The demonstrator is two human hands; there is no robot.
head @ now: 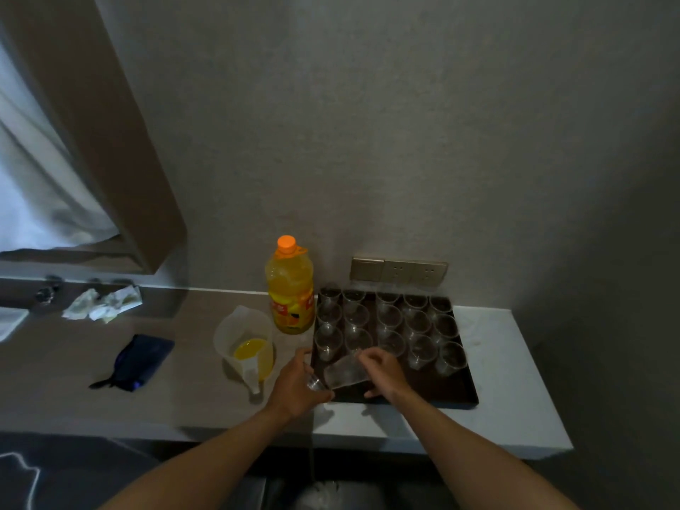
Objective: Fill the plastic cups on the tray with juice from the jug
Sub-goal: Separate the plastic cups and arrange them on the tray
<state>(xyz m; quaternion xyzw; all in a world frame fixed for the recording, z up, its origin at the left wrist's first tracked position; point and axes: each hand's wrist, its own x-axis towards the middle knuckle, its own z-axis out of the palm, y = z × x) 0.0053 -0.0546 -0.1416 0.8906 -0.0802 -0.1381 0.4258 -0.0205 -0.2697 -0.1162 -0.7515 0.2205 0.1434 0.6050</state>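
jug [245, 347] left of tray [461, 377] (cups [390, 318] apparently on it), bottle [290, 288] behind.

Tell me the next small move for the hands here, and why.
Probably pull one cup free of the stack of cups and stand it in the bare front row of the tray. Both the left hand and right hand hold that stack on its side, the standing cups look empty, and the jug waits untouched.

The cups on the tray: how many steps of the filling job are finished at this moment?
Done: clear cups stand in rows on the tray, and the jug holds some juice. In hand: the left hand and right hand hold a stack of cups on its side. Left: no cup looks filled.
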